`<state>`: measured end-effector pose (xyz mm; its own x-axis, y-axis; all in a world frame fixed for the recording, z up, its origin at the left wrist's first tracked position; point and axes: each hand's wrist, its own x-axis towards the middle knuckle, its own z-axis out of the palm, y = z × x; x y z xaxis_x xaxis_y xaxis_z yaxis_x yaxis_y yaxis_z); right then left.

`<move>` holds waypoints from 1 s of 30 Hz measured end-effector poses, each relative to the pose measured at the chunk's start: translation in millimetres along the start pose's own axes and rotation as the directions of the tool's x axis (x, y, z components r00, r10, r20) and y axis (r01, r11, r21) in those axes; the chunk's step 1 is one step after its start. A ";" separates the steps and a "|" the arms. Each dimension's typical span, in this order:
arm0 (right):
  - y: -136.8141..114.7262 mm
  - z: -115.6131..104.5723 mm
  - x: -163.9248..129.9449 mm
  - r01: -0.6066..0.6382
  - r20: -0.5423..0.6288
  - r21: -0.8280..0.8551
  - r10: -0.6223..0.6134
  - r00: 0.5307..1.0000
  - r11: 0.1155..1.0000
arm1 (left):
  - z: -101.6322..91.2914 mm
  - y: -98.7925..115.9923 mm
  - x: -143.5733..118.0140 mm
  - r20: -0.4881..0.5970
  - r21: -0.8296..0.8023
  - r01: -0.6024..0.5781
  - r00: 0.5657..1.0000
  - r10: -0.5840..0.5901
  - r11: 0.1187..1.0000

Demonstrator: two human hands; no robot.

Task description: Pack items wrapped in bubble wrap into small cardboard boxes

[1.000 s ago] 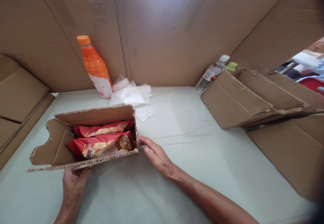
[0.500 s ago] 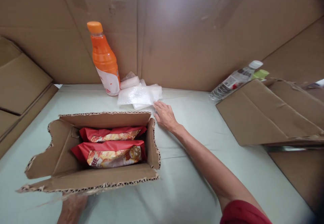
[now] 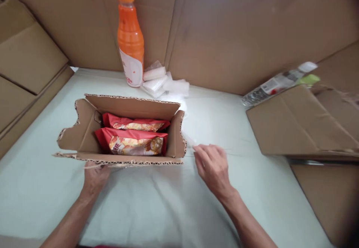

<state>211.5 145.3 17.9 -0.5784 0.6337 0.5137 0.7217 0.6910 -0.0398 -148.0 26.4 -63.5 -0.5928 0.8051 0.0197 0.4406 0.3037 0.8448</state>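
Note:
An open cardboard box (image 3: 134, 105) with ragged flaps holds two red snack bags, a nearer bag (image 3: 137, 143) and a farther bag (image 3: 137, 124), lying side by side. My left hand (image 3: 94, 177) is against the near side of the box, its fingers hidden under the front flap. Right of the box, my right hand (image 3: 211, 165) pinches the end of a thin clear strip of bubble wrap (image 3: 188, 139), blurred by motion. That strip runs back along the box's right flap. Behind the box lies more folded bubble wrap (image 3: 165, 85).
An orange drink bottle (image 3: 131, 42) stands at the back beside the folded wrap. To the right, a clear bottle (image 3: 276, 85) and a green-capped item (image 3: 310, 79) lean behind another cardboard box (image 3: 288, 124). More cardboard (image 3: 19, 53) is at left; a pale cloth (image 3: 157, 203) covers the table.
My right hand has drawn back toward me from the bubble wrap pile, pulling a clear strip with it. The view has shifted, and more of my left arm shows.

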 end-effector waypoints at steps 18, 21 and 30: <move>-91.2 -59.3 -56.1 -0.068 0.481 0.407 -0.150 0.864 0.911 | 1.0 83.5 -112.2 0.321 -0.074 -0.755 0.600 0.733 0.651; -101.0 -54.3 -56.4 -0.060 0.532 0.476 -0.233 0.814 0.878 | 22.1 87.8 -129.7 0.492 -0.227 -0.713 0.504 0.710 0.664; -96.0 -55.8 -88.2 -0.264 0.006 0.474 0.296 0.955 0.840 | 39.5 77.3 -138.5 0.431 -0.090 -0.474 0.774 0.464 0.876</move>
<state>214.4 3.7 24.3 -0.3412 0.8120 0.4735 0.5784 0.5784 -0.5752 -5.2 -41.5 -22.1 0.0357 0.9837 0.1764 0.6063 -0.1617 0.7786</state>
